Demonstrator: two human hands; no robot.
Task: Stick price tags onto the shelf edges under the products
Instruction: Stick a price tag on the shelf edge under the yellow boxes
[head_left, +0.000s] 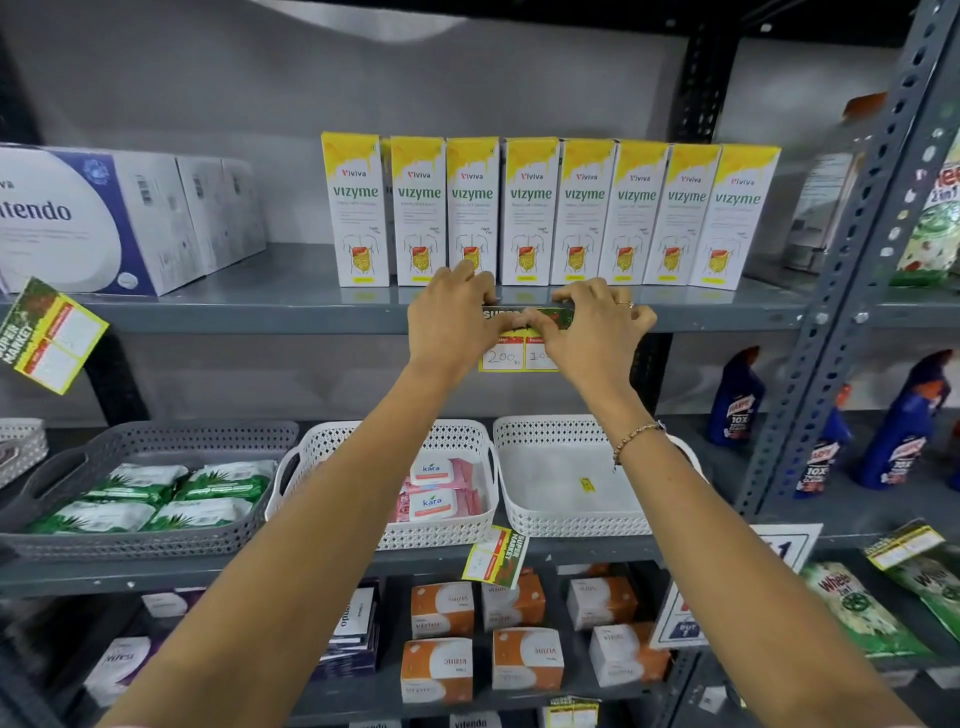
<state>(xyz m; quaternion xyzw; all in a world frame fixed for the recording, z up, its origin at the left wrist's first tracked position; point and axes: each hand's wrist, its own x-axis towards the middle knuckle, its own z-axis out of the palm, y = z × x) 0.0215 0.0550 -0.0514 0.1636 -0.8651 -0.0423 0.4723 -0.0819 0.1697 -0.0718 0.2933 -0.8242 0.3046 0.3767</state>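
A yellow, green and red price tag (511, 345) hangs from the front edge of the grey upper shelf (260, 317), below a row of several white-and-yellow Vizyme boxes (530, 210). "200" is handwritten in its left white box. My left hand (454, 317) pinches the tag's top left against the shelf edge. My right hand (597, 325) presses its top right, with the thumb over the tag's second price box. The tag's top strip is partly hidden by my fingers.
Another tag (49, 335) hangs crooked at the far left under large white-and-blue boxes (93, 218). A third tag (496, 556) sits on the middle shelf's edge, below a white basket of wipes (441, 530) and an almost empty white basket (571, 519). A slotted metal upright (852, 291) stands to the right.
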